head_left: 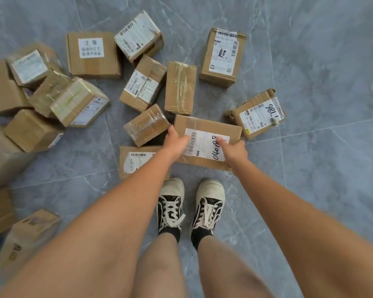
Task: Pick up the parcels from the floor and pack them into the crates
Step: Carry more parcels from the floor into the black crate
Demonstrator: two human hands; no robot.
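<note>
A flat brown parcel point(205, 127) with a white label and black handwritten digits lies just ahead of my feet. My left hand point(177, 141) grips its left edge, thumb on top near the label. My right hand point(233, 150) grips its right near edge, thumb pressed on the label. Whether the parcel is off the floor I cannot tell. Another flat parcel point(136, 161) lies partly under my left forearm. Several more taped cardboard parcels are scattered beyond, such as the small one point(146, 124) touching the held parcel's left corner. No crate is in view.
A dense heap of parcels point(52, 100) fills the left side, with more at the lower left point(26, 237). Single parcels lie at the upper right point(222, 57) and right point(258, 115). My two shoes point(192, 203) stand on grey tiled floor point(321, 179).
</note>
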